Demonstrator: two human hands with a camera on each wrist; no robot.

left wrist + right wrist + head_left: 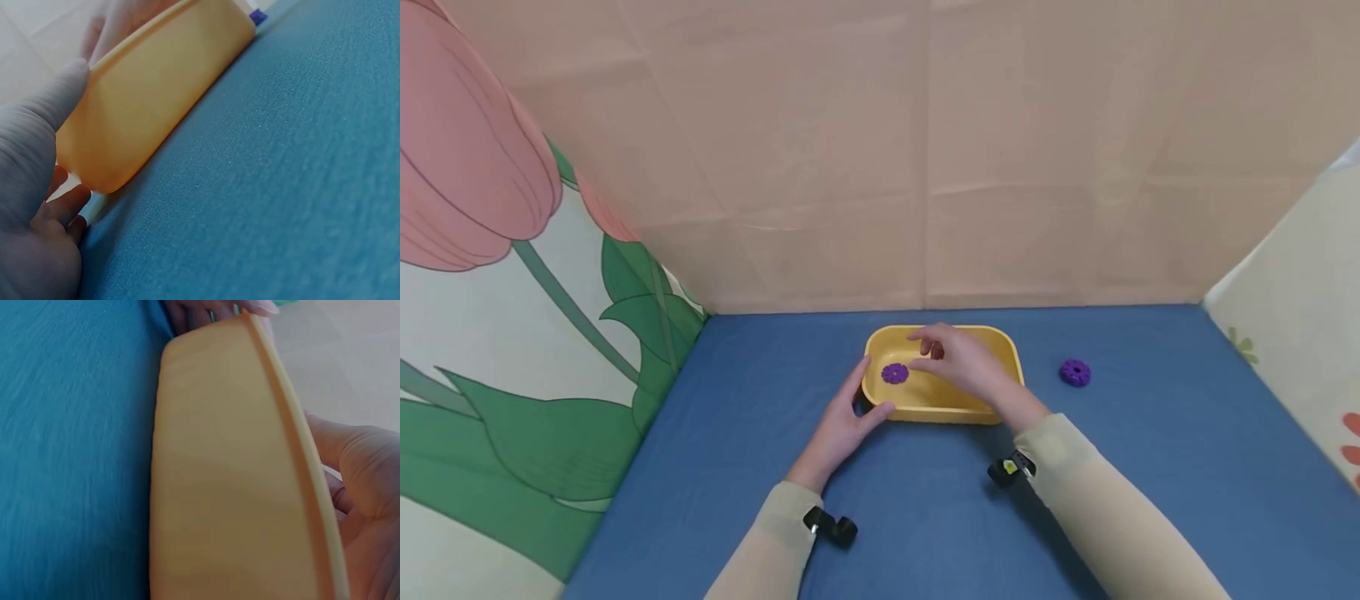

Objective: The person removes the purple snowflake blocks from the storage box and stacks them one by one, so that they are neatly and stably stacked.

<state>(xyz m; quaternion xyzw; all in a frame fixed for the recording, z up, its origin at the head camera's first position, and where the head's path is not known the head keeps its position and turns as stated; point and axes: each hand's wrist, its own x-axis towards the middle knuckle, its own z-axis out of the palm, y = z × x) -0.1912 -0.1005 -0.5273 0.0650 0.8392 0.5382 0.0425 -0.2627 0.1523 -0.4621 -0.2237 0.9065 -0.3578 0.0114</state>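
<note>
A shallow yellow plastic tray [944, 414] with rounded corners sits on the blue cloth. My left hand [842, 427] holds its near left corner, thumb on the front and fingers along the left side; the left wrist view shows the thumb [70, 84] touching the rim. Inside the tray, toward the left, lies a flat purple flower-shaped piece [895, 373]. Over the tray hovers my right hand [962, 360], thumb and forefinger apart just right of that piece, with nothing seen between them. The tray wall partly hides this hand in the right wrist view.
A second purple piece [1075, 372], round with a notched edge, lies on the blue cloth [1150, 467] right of the tray. A beige sheet [925, 167] rises behind the table. A tulip-print panel [550, 350] stands at the left, a pale panel [1292, 300] at the right.
</note>
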